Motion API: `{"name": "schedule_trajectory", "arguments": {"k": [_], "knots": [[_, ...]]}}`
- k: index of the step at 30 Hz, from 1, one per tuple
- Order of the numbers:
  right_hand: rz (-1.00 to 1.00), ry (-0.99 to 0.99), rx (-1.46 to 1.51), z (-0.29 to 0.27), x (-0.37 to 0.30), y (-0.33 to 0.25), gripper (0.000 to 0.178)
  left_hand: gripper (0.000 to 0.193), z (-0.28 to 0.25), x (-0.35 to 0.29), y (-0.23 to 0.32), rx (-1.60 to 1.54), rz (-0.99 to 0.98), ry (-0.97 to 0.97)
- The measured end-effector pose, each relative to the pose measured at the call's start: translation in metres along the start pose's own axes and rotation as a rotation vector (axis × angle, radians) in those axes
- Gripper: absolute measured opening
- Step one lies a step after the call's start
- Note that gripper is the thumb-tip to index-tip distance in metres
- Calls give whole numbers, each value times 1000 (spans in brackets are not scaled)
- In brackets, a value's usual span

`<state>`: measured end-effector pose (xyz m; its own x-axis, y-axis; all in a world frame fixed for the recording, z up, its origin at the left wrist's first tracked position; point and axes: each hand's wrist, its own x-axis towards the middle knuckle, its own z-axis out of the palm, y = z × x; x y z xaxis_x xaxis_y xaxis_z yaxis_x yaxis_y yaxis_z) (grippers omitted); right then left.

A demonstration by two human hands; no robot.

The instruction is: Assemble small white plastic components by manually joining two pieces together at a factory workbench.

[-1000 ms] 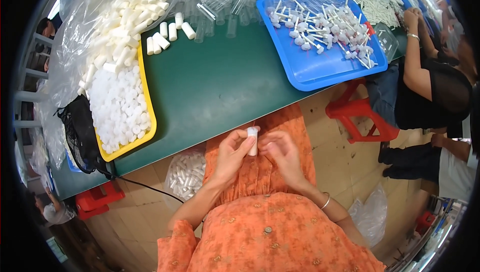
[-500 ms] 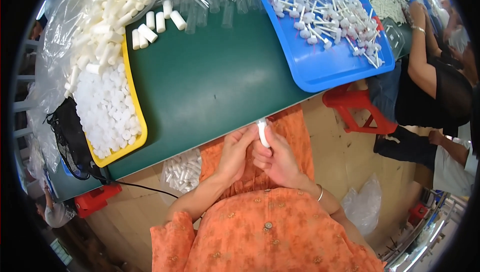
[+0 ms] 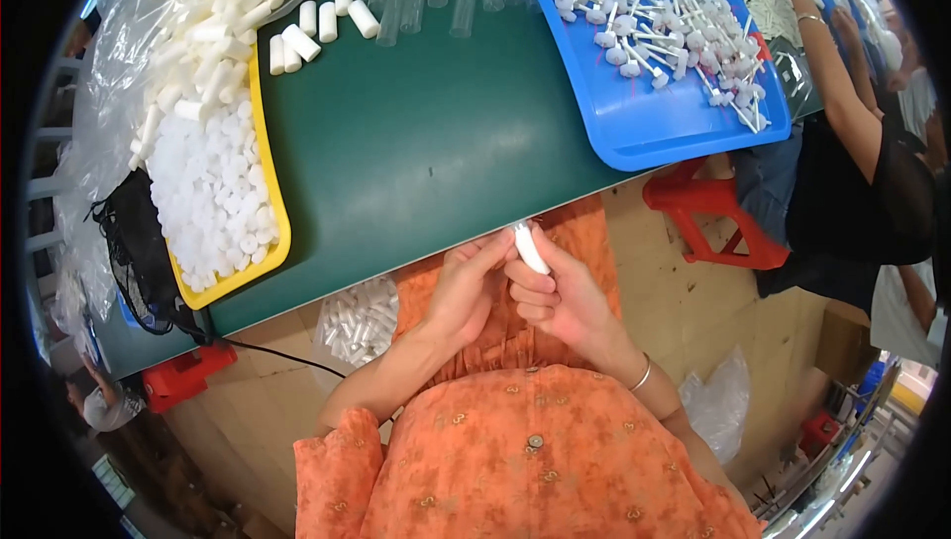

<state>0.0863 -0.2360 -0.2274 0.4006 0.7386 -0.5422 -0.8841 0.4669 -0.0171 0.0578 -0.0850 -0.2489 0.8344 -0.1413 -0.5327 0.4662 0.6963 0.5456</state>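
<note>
Right hand (image 3: pixel 567 293) pinches the white cylinder (image 3: pixel 530 250), presumably light and slightly yielding, best gripped mid-barrel; left hand (image 3: pixel 464 289) alongside, closure indeterminable

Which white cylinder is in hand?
The white cylinder held in the right hand, its far end near the left hand. The others, like the loose cylinders on the green table, lie out of both hands.

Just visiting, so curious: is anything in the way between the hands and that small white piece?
Nothing visible: the right hand holds the white piece directly, and the left hand is close at its upper end, with no object seen between.
</note>
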Motion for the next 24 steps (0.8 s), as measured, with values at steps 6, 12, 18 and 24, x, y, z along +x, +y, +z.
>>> {"name": "schedule_trajectory", "arguments": {"k": [6, 12, 18, 24], "knots": [[-278, 64, -399, -3, 7, 14, 39, 23, 9, -2, 4, 30, 60, 109], [-274, -16, -238, -10, 6, 23, 36, 25, 11, -19, 17, 148, -54, 47], [-1203, -30, -1884, 13, -27, -19, 61, 29, 5, -47, 30, 154, -9, -22], [-1246, -227, -1979, 9, -19, -14, 74, 28, 4, -48, 26, 87, -22, -140]]}}
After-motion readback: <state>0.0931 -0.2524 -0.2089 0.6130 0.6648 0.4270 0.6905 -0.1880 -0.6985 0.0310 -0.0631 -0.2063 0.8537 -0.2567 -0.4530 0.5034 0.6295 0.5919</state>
